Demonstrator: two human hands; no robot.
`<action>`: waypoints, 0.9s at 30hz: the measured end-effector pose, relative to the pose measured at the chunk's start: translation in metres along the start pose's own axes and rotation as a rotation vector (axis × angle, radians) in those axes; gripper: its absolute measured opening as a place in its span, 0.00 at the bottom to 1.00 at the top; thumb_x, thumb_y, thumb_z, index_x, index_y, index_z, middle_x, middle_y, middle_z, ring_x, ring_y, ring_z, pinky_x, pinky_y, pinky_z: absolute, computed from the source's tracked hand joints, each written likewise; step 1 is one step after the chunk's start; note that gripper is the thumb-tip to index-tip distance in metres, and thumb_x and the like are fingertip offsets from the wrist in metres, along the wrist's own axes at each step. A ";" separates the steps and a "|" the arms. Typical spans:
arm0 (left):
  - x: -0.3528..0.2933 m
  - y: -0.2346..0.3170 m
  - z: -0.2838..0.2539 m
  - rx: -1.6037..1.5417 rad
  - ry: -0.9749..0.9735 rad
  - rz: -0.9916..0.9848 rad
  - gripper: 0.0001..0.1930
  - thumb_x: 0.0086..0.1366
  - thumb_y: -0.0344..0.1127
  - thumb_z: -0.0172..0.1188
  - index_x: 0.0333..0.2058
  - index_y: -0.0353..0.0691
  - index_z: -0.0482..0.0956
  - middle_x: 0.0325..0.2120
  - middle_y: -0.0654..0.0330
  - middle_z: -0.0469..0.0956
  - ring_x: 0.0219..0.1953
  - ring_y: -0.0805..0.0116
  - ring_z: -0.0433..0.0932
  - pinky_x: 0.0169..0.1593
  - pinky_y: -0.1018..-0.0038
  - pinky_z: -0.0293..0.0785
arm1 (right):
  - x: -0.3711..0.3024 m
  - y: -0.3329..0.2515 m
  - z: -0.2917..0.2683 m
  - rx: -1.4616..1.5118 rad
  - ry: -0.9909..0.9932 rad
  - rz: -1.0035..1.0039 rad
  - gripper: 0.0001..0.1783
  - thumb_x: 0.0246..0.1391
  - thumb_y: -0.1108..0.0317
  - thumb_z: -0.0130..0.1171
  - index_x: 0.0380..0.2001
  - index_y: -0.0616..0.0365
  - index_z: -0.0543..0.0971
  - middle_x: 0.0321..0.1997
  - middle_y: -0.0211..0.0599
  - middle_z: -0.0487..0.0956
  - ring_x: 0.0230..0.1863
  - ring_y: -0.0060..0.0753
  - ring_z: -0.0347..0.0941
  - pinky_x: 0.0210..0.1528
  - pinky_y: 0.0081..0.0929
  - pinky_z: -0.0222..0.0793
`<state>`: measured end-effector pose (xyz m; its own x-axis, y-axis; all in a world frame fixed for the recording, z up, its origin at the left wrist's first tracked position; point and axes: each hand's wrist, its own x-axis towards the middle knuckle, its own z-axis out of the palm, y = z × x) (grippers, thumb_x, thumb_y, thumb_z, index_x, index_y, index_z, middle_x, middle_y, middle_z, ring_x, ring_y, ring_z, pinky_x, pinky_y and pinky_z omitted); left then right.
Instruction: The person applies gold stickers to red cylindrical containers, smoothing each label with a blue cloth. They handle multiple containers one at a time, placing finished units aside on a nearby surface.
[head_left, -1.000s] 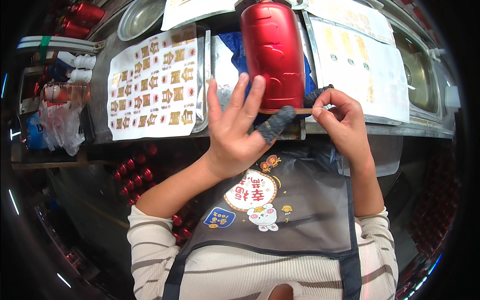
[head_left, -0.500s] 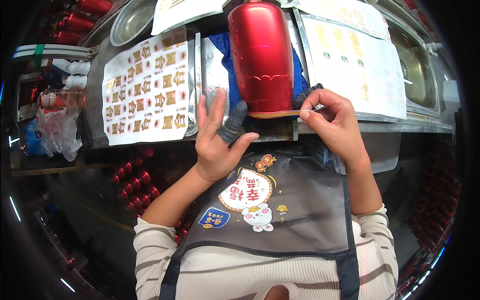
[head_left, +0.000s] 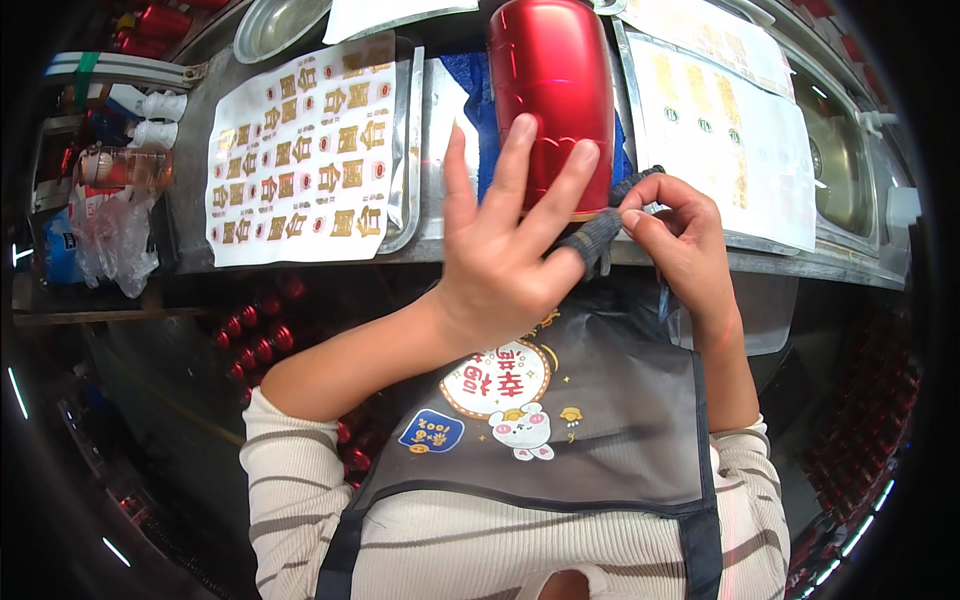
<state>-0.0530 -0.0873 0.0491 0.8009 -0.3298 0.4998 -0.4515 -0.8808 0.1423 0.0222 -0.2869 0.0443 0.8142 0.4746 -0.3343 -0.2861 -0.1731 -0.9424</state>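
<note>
A glossy red bottle point(head_left: 555, 85) lies on a blue cloth point(head_left: 468, 75), its near end toward me. My left hand point(head_left: 510, 245) reaches across the bottle's near end with several fingers stretched out and spread, over or against the red side. Its index finger wears a grey knit finger cover and points to my right hand; the thumb is hidden. At the bottle's near right edge my right hand point(head_left: 680, 225) is closed, thumb and index fingertips pinched together. What they hold, if anything, is too small to make out. A dark finger cover shows on another right finger.
On the left lies a white sheet of gold decals point(head_left: 300, 160) on a metal tray point(head_left: 405, 150). Pale sheets point(head_left: 710, 140) lie on the right, beside a metal basin point(head_left: 835, 140). A metal bowl point(head_left: 280, 25) stands at the back left; a plastic bag point(head_left: 110, 240) hangs far left.
My left hand has swung right, from beside the bottle's left edge to across its near end, close to my right hand. My right hand stays pinched. The brown-gold strip along the near rim is now mostly covered.
</note>
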 end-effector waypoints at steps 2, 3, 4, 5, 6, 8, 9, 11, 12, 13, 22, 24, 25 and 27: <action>-0.002 -0.002 0.014 -0.017 0.085 -0.039 0.06 0.44 0.33 0.65 0.21 0.40 0.80 0.59 0.45 0.74 0.62 0.39 0.72 0.62 0.27 0.49 | 0.001 0.002 0.002 -0.017 -0.021 -0.019 0.03 0.56 0.76 0.60 0.32 0.64 0.78 0.29 0.22 0.75 0.27 0.07 0.66 0.29 0.10 0.61; -0.006 -0.009 0.018 -0.042 0.119 -0.050 0.06 0.44 0.33 0.66 0.23 0.41 0.82 0.59 0.46 0.74 0.62 0.40 0.71 0.62 0.27 0.49 | 0.000 0.003 0.002 -0.022 -0.007 -0.025 0.03 0.56 0.75 0.60 0.32 0.64 0.78 0.29 0.22 0.75 0.27 0.07 0.66 0.29 0.10 0.61; -0.009 -0.015 0.020 -0.071 0.147 -0.060 0.07 0.45 0.33 0.66 0.25 0.41 0.84 0.60 0.46 0.74 0.63 0.41 0.71 0.63 0.28 0.49 | 0.000 0.005 0.003 -0.047 0.005 -0.058 0.03 0.55 0.75 0.61 0.32 0.63 0.78 0.29 0.21 0.75 0.26 0.05 0.64 0.27 0.09 0.57; -0.011 -0.019 0.020 -0.142 0.183 -0.106 0.16 0.46 0.29 0.70 0.38 0.44 0.88 0.60 0.46 0.73 0.63 0.47 0.71 0.64 0.32 0.51 | 0.001 0.006 0.006 -0.072 0.017 -0.090 0.03 0.55 0.75 0.61 0.32 0.62 0.78 0.28 0.19 0.74 0.25 0.04 0.62 0.25 0.08 0.54; -0.016 -0.022 0.016 -0.222 0.152 -0.161 0.26 0.47 0.27 0.72 0.49 0.42 0.85 0.61 0.46 0.72 0.64 0.49 0.72 0.66 0.38 0.53 | 0.003 0.008 0.009 -0.098 0.011 -0.122 0.03 0.55 0.75 0.62 0.32 0.61 0.77 0.27 0.18 0.73 0.24 0.02 0.60 0.23 0.07 0.50; -0.024 -0.021 0.020 -0.354 0.166 -0.275 0.25 0.49 0.27 0.74 0.50 0.36 0.83 0.61 0.44 0.71 0.65 0.49 0.70 0.67 0.42 0.53 | 0.000 0.008 0.008 -0.103 0.017 -0.098 0.03 0.55 0.76 0.62 0.32 0.61 0.77 0.28 0.18 0.73 0.23 0.02 0.60 0.24 0.08 0.51; -0.030 -0.022 0.021 -0.399 0.164 -0.316 0.25 0.50 0.27 0.74 0.50 0.34 0.83 0.61 0.43 0.71 0.65 0.48 0.70 0.68 0.42 0.53 | -0.002 0.006 0.008 -0.096 0.016 -0.096 0.02 0.55 0.76 0.61 0.31 0.61 0.77 0.28 0.19 0.73 0.23 0.03 0.60 0.23 0.08 0.51; -0.041 -0.021 0.022 -0.490 0.160 -0.400 0.25 0.52 0.29 0.74 0.50 0.30 0.81 0.62 0.42 0.70 0.65 0.46 0.69 0.68 0.43 0.52 | -0.003 0.000 0.008 -0.054 0.010 -0.070 0.02 0.55 0.76 0.61 0.31 0.62 0.77 0.27 0.19 0.73 0.23 0.03 0.61 0.24 0.09 0.53; -0.048 -0.019 0.020 -0.441 0.131 -0.396 0.24 0.52 0.29 0.74 0.49 0.29 0.81 0.62 0.41 0.70 0.65 0.45 0.69 0.68 0.43 0.51 | -0.005 -0.002 0.008 -0.020 0.012 -0.041 0.03 0.55 0.76 0.62 0.30 0.62 0.78 0.26 0.19 0.73 0.23 0.04 0.61 0.24 0.10 0.55; -0.055 -0.017 0.015 -0.391 0.104 -0.391 0.24 0.52 0.30 0.74 0.49 0.29 0.81 0.62 0.41 0.70 0.65 0.44 0.69 0.69 0.43 0.51 | -0.004 -0.003 0.007 0.014 0.014 -0.015 0.03 0.54 0.75 0.62 0.29 0.63 0.78 0.25 0.19 0.74 0.23 0.05 0.62 0.25 0.11 0.57; -0.041 -0.019 0.005 -0.166 0.056 -0.069 0.24 0.52 0.27 0.73 0.50 0.34 0.82 0.63 0.41 0.67 0.65 0.38 0.67 0.67 0.35 0.44 | -0.001 0.010 0.006 0.014 0.026 -0.057 0.02 0.55 0.75 0.60 0.30 0.60 0.76 0.27 0.16 0.72 0.22 0.03 0.58 0.22 0.08 0.49; -0.031 -0.019 0.006 -0.113 0.049 -0.023 0.22 0.50 0.30 0.73 0.46 0.46 0.85 0.63 0.43 0.69 0.64 0.38 0.68 0.67 0.35 0.43 | -0.001 0.004 0.005 0.010 0.018 -0.011 0.01 0.55 0.76 0.59 0.31 0.62 0.77 0.28 0.20 0.74 0.24 0.05 0.62 0.25 0.09 0.55; -0.026 -0.021 0.006 -0.073 0.044 0.023 0.21 0.49 0.31 0.72 0.46 0.48 0.86 0.62 0.44 0.70 0.64 0.38 0.68 0.67 0.35 0.43 | -0.001 0.001 0.004 0.007 0.012 0.013 0.01 0.55 0.77 0.59 0.31 0.64 0.77 0.28 0.22 0.75 0.25 0.05 0.65 0.26 0.09 0.58; -0.013 -0.014 0.010 -0.034 0.088 0.032 0.09 0.48 0.35 0.68 0.30 0.46 0.81 0.59 0.48 0.74 0.63 0.36 0.69 0.66 0.32 0.43 | 0.000 0.001 0.006 0.001 0.026 0.014 0.02 0.55 0.77 0.59 0.31 0.64 0.77 0.30 0.22 0.76 0.25 0.05 0.65 0.27 0.09 0.59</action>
<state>-0.0534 -0.0738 0.0323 0.7491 -0.3252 0.5771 -0.4906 -0.8578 0.1534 0.0189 -0.2818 0.0436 0.8230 0.4493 -0.3476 -0.2982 -0.1792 -0.9375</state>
